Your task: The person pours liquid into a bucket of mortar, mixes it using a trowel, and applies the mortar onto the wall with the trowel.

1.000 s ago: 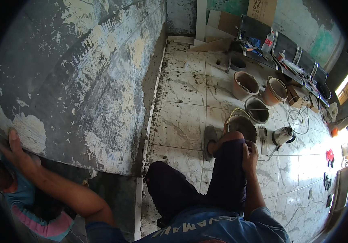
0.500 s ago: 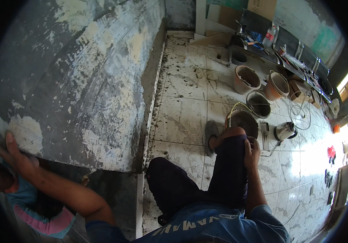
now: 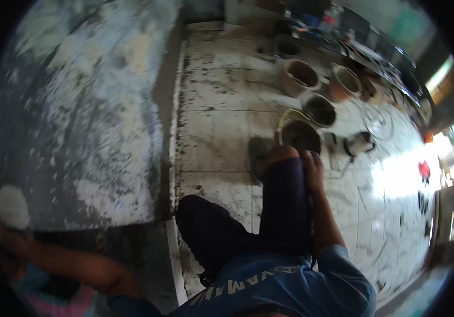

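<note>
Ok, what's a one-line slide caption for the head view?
Left hand by a patchy wall, right hand beside a knee, buckets on tiled floor.

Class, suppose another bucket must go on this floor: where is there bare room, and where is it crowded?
Barest tiles: between the patchy wall and the buckets, though dark crumbs dot the wall's foot; also right of the right forearm, nearer than the kettle. Crowded: among the buckets and on the black bench.

The left hand (image 3: 8, 232) is showing blurred at the left; the right hand (image 3: 314, 169) is resting against the right knee (image 3: 282, 155).
</note>
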Demonstrator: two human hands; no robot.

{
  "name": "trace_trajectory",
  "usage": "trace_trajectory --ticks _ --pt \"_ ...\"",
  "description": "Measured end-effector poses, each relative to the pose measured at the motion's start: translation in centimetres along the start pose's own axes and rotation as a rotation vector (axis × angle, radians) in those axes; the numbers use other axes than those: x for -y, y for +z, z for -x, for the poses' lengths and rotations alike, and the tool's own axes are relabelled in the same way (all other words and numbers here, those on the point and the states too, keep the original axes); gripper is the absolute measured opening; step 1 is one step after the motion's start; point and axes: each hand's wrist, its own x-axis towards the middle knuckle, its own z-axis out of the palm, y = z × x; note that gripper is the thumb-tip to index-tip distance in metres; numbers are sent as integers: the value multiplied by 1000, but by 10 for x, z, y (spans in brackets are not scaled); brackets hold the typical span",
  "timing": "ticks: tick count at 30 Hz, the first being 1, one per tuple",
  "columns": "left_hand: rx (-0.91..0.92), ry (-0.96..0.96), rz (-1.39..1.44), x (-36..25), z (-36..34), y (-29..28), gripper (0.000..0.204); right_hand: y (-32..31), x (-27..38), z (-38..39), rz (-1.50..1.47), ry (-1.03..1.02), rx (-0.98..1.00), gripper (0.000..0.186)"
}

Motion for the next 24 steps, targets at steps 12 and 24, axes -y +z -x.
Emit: trace_trajectory --ticks 12,24 --pt "129 -113 214 -124 40 37 101 42 -258 -259 588 -588 -17 61" --pt "86 -131 201 -105 59 78 76 15 -268 -299 1320 21 20 44"
